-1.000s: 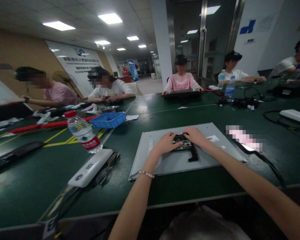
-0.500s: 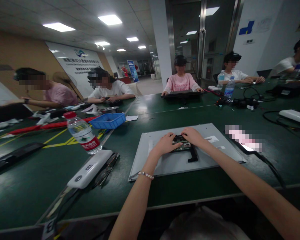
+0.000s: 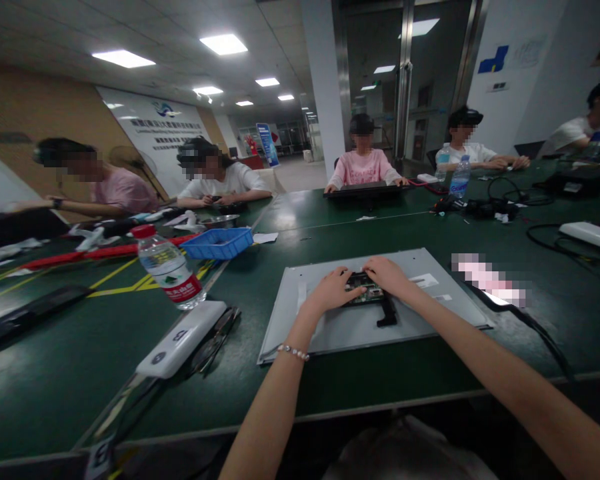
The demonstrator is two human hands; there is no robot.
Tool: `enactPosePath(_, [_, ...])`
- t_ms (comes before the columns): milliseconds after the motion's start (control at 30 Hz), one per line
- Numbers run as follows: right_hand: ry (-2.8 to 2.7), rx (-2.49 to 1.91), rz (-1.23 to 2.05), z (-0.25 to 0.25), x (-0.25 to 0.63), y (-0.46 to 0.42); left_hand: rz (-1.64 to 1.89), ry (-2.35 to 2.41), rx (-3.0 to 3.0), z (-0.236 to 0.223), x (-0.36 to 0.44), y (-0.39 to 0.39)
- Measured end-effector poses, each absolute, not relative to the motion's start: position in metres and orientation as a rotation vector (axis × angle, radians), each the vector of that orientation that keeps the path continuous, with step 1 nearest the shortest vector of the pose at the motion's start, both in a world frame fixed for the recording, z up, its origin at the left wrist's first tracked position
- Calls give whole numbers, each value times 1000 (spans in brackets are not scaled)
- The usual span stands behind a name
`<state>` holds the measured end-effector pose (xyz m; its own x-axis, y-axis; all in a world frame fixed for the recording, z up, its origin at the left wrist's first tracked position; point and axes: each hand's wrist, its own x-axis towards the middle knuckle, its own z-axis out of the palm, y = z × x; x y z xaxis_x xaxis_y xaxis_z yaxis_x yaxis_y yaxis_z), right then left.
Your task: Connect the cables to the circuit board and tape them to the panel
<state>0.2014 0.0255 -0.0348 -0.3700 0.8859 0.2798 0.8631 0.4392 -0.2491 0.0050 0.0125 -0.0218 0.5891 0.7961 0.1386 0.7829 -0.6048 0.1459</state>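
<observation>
A circuit board in a black frame (image 3: 364, 294) lies on a flat grey metal panel (image 3: 290, 327). A black arm of the frame reaches down toward the panel's front edge. My left hand (image 3: 333, 291) grips the board's left side, its thumb over the board and its fingertips at the far edge. At the far right corner, my right hand (image 3: 387, 275) has its fingers closed on the frame; parts of those fingertips are hidden. A beaded bracelet (image 3: 293, 352) circles my left wrist.
Left of the panel are a white power bank (image 3: 183, 339), glasses (image 3: 213, 341), a water bottle (image 3: 170, 270) and a blue tray (image 3: 219, 244). A phone (image 3: 493, 283) with a cable lies on the right. Several people (image 3: 364, 165) sit around the green table (image 3: 380, 390).
The view has shifted very slightly. Both my hands keep their places on the circuit board, and the board and panel have not visibly moved.
</observation>
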Motion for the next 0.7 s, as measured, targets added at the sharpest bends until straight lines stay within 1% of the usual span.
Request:
enactPosePath(333, [-2303,-1459,152,-38,204,28,284,1361,2728,-20,5,11])
enactPosePath(700, [-2303,-1487,124,-32,204,22,262,1371,2716,-20,4,11])
